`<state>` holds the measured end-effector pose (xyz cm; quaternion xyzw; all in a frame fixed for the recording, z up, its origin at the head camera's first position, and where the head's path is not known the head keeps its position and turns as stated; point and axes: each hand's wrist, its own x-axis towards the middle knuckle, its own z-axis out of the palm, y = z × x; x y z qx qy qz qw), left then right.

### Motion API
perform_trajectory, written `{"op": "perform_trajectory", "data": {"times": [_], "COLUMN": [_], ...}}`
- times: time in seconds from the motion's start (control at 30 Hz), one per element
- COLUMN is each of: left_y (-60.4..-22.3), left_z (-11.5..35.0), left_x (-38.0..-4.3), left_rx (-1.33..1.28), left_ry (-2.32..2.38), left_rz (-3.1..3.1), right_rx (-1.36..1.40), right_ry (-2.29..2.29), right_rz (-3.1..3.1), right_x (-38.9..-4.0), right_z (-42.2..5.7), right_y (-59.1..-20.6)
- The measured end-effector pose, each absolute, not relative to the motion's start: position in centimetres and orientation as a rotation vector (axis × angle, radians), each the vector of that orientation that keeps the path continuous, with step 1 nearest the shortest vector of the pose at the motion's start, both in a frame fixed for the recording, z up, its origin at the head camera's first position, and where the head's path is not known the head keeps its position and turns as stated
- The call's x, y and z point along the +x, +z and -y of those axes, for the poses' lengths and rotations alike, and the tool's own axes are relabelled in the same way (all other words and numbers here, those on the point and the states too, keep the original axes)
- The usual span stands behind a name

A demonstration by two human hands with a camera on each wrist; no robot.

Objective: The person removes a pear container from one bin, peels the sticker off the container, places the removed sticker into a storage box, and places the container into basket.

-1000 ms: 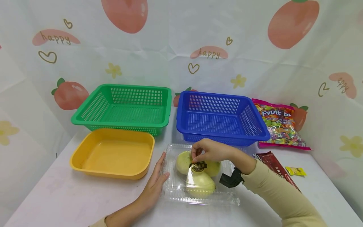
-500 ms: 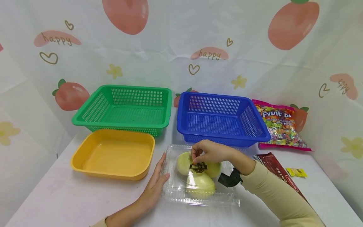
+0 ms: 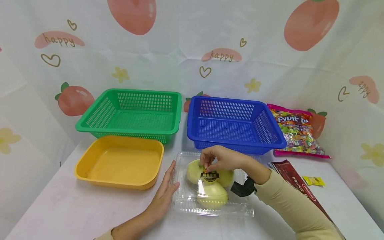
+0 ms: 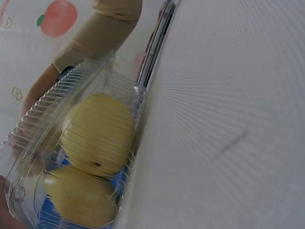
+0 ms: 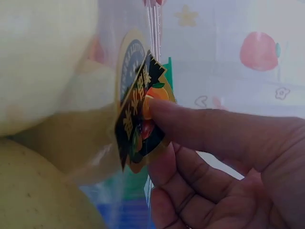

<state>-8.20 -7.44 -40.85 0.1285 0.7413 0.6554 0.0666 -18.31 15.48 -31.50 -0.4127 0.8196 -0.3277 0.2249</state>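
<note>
A clear plastic clamshell box (image 3: 240, 207) lies on the table with three pale yellow, pear-like fruits (image 3: 213, 197) inside. Its lid carries a black and gold sticker (image 3: 210, 176) with pictured fruit. My right hand (image 3: 225, 158) pinches the sticker's edge between thumb and fingertips. In the right wrist view, the sticker (image 5: 143, 119) bends outward from the lid at the thumb (image 5: 190, 125). My left hand (image 3: 162, 196) rests along the box's left side, fingers fairly straight and thumb against the wall. Through the ribbed wall, the left wrist view shows two fruits (image 4: 98, 133) up close.
Behind the box stands a blue basket (image 3: 237, 141), with a green basket (image 3: 132, 132) and a yellow tub (image 3: 120, 183) to the left. At the right are a candy bag (image 3: 295, 133), a dark red packet (image 3: 295, 181) and a small yellow wrapped sweet (image 3: 313, 181).
My right hand's curled fingers have shifted slightly up and left, while its thumb stays at the sticker. The left hand and the box keep their places.
</note>
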Motion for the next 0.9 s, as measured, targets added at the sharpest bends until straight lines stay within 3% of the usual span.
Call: {"op": "perform_trajectory", "data": {"times": [0.9], "left_y": [-40.67], "left_z": [7.39], "left_x": [-8.18], "left_rx": [0.394], "left_ry": [1.987], "left_rz": [-2.223], "right_rx": [-1.091], "right_ry": [-0.974], "right_rz": [-2.231], "right_x": [-18.05], "right_z": [-15.63], "right_y": [-32.1]}}
